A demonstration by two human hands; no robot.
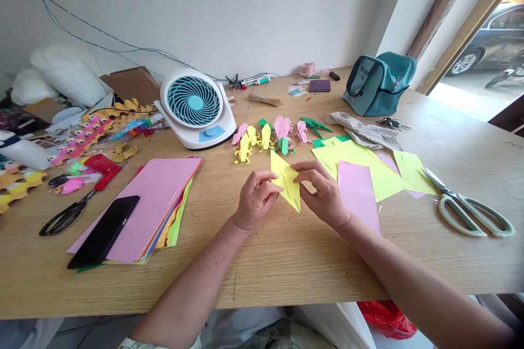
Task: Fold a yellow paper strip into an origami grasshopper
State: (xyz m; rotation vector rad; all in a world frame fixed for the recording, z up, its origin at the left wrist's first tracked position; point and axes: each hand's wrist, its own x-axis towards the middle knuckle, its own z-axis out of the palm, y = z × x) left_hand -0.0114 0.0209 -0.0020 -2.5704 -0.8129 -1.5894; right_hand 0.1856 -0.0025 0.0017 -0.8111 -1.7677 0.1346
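Note:
A piece of folded yellow paper (287, 181), pointed at its upper and lower ends, is held above the wooden table between my two hands. My left hand (258, 196) pinches its left side with thumb and forefinger. On the opposite edge, the fingers of my right hand (320, 190) are closed on the paper. Just beyond it sit several small folded paper figures in yellow, pink and green, among them a yellow figure (244, 148) and a pink figure (282, 127). A pink paper strip (358, 194) lies beside my right hand, partly over yellow sheets (364, 166).
White-handled scissors (470, 210) lie at the right. At left, a black phone (104, 232) rests on a stack of coloured paper (164, 185). Behind stand a fan (195, 106) and a teal bag (379, 84). Black-handled scissors (67, 215) and craft clutter fill the far left.

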